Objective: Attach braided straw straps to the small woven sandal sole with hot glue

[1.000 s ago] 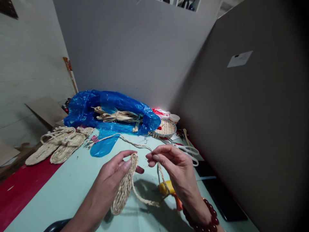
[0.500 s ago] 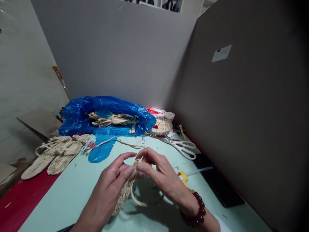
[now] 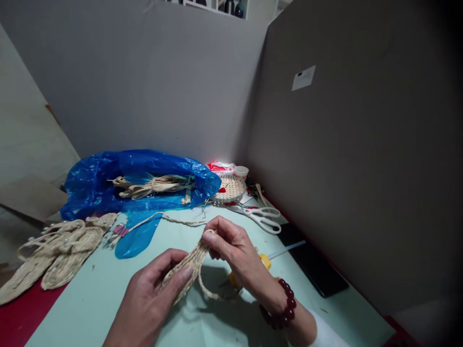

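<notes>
- The left hand (image 3: 154, 289) grasps the near part of the woven straw piece (image 3: 194, 260); the right hand (image 3: 233, 248) pinches its far end.
- It is above the green table (image 3: 96, 299), its long axis slanting from near left to far right.

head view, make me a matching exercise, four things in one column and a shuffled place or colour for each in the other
1. Woven piece
2. Scissors
3. Bracelet
4. Straw bundle

A. white-handled
B. lying in the blue bag
C. in the left hand, right hand at its tip
D. dark red

Pairs: 1-C, 2-A, 3-D, 4-B
</notes>
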`<move>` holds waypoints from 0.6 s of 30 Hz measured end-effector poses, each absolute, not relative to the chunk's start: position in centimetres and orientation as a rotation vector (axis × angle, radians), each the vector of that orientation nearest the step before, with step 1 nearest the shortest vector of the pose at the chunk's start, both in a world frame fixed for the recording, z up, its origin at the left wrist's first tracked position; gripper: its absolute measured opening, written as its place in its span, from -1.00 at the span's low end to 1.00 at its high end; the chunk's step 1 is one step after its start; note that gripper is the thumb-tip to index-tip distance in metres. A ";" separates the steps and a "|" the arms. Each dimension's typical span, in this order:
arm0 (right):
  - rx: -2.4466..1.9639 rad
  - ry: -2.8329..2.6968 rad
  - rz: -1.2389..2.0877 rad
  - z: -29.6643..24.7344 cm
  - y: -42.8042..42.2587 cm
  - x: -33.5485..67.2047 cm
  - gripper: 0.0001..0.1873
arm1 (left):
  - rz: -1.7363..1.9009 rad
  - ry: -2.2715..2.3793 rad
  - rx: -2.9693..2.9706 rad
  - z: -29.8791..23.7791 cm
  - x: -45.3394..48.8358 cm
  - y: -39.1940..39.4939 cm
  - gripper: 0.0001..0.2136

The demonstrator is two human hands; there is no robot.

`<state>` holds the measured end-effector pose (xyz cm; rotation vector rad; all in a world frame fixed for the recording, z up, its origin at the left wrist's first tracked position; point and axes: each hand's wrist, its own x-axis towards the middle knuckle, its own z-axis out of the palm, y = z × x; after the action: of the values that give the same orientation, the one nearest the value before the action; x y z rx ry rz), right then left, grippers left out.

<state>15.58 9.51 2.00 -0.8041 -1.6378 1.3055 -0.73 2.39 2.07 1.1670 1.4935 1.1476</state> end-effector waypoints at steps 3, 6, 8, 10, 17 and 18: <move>-0.802 -1.685 1.354 2.4 9.5 15.6 -0.80 | 1.180 1.552 1.202 2.3 -0.5 2.2 -0.68; -0.843 -1.757 1.374 2.5 9.5 15.7 -0.70 | 1.211 1.610 1.265 2.3 -0.4 2.0 -0.72; -0.854 -1.759 1.397 2.5 9.4 15.7 -0.65 | 1.227 1.646 1.269 2.2 -0.4 2.0 -0.72; -0.834 -1.723 1.426 2.3 9.2 15.6 -0.66 | 1.238 1.678 1.270 1.9 -0.5 1.9 -0.72; -0.842 -1.635 1.426 1.5 8.4 14.8 -0.59 | 1.188 1.708 1.435 0.5 -1.5 2.5 -0.77; -0.844 -1.644 1.429 1.5 8.6 14.9 -0.59 | 1.196 1.683 1.416 0.4 -1.5 2.7 -0.77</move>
<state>14.90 8.57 1.48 -0.8438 -1.6439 1.4293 -1.54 2.67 0.43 1.4156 1.6826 1.1964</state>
